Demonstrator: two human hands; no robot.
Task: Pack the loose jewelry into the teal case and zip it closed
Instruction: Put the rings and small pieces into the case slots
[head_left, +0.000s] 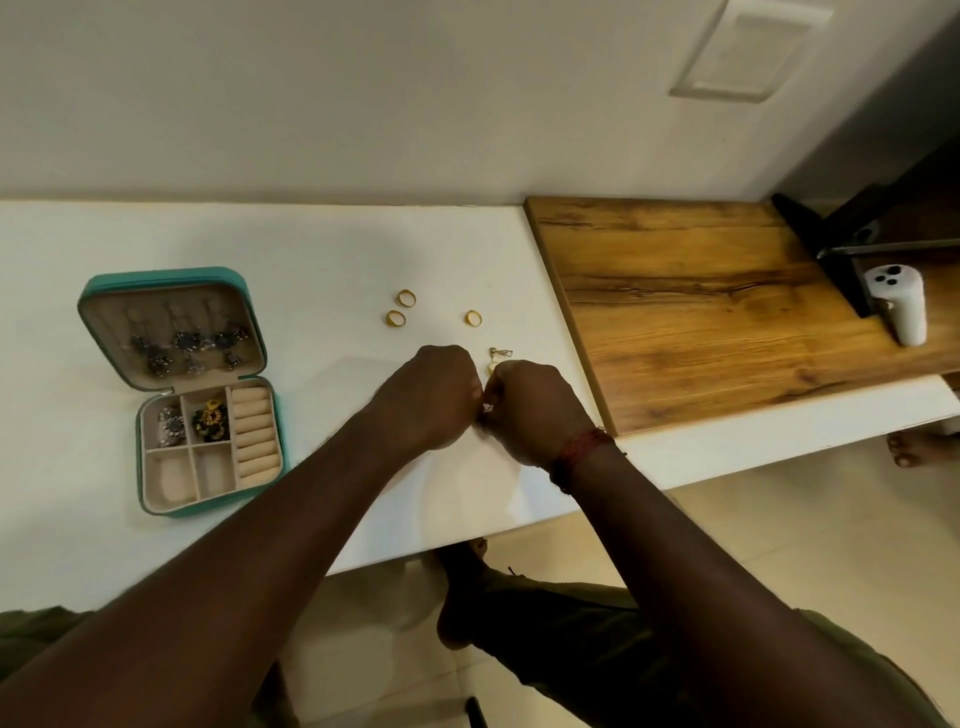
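Observation:
The teal case lies open on the white table at the left, lid tilted back with several dark earrings hung in it. Its tray holds a silver piece and a green-gold piece. Three gold rings lie loose: two together, one further right. A small gold earring rests just beyond my hands. My left hand and my right hand meet knuckle to knuckle, both pinching a tiny shiny piece between their fingertips; most of it is hidden.
A wooden board covers the table's right part, with a white controller and a black stand on it. The wall runs along the table's far edge. The front edge lies just under my forearms, my feet on the floor below.

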